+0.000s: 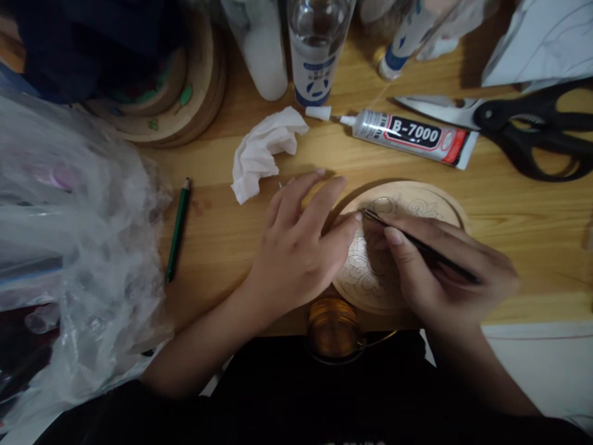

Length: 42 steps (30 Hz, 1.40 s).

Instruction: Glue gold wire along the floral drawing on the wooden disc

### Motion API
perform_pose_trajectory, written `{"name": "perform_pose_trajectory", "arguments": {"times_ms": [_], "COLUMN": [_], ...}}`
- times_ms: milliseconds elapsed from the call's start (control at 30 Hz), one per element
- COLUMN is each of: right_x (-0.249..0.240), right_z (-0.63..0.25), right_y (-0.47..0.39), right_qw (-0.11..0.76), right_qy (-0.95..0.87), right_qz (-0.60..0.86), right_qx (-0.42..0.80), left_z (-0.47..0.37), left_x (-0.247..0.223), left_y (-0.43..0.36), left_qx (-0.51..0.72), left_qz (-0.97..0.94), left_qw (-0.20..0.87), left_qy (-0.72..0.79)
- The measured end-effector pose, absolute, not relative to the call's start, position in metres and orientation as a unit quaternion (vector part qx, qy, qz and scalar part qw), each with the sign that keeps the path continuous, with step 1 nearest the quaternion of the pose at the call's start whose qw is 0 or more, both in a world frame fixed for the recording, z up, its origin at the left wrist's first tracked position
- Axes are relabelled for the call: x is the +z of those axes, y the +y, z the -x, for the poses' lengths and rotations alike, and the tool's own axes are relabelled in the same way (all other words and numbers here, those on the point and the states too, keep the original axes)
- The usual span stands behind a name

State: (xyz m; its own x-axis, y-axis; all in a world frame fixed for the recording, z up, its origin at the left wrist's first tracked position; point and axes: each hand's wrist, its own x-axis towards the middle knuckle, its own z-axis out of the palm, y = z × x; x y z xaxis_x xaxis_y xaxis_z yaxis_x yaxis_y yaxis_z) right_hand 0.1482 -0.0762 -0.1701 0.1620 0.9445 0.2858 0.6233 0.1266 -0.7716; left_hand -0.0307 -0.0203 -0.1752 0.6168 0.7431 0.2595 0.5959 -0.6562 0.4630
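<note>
A round wooden disc (445,207) lies on the table, its face covered with curling line patterns. My right hand (445,266) rests over the disc's right side and grips black tweezers (424,247), their tips pointing left toward the pattern. Spread out at the disc's left edge is my left hand (301,241), with its thumb on the disc close to the tweezer tips. Whether anything sits between those tips is too small to tell. Below the disc, at the table's front edge, is a spool of copper-coloured wire (334,327).
A B-7000 glue tube (412,135), its nozzle by a white cap (319,113), lies near scissors (519,120). Crumpled tissue (266,151), a green pencil (178,232), a clear bottle (317,59), stacked wooden discs (204,93) and plastic bags (115,247) surround the hands.
</note>
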Motion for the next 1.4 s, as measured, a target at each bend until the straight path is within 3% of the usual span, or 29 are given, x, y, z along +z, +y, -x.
{"name": "perform_pose_trajectory", "arguments": {"times_ms": [1400], "right_x": [-0.1684], "right_z": [-0.1508], "right_y": [-0.0778], "right_qw": [0.433], "right_qy": [-0.581], "right_qz": [0.649], "right_qx": [0.233], "left_z": [0.0275], "left_x": [-0.1787], "left_y": [-0.0219], "left_qx": [0.268], "left_qz": [-0.878], "left_qw": [0.119], "left_qy": [0.379]}}
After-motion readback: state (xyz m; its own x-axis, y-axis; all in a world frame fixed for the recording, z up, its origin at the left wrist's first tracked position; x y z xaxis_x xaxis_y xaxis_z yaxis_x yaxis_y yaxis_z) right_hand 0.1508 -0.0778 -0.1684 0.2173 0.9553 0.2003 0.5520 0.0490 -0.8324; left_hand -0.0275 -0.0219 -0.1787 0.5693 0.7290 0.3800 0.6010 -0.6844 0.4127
